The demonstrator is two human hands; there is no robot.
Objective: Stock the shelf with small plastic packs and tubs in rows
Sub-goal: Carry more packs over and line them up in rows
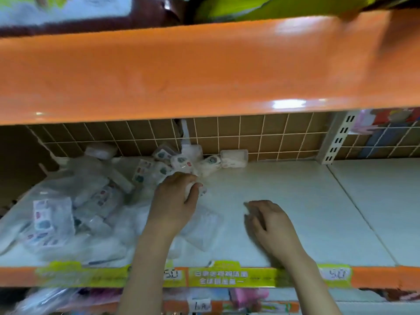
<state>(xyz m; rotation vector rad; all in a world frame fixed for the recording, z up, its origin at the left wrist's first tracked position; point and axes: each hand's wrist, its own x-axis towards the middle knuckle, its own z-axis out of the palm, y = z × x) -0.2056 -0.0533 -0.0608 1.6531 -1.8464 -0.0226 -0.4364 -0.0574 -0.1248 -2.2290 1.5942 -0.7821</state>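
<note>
A person's left hand (176, 198) curls around a small white plastic pack (193, 186) on a white metal shelf (284, 201) with an orange front edge, beside a heap of clear-wrapped packs (75, 208) piled on the shelf's left side. The right hand (270, 221) rests on the bare shelf, fingers loosely bent and holding nothing. More packs and a clear plastic tub (234, 158) sit against the brown tiled back wall (250, 135).
</note>
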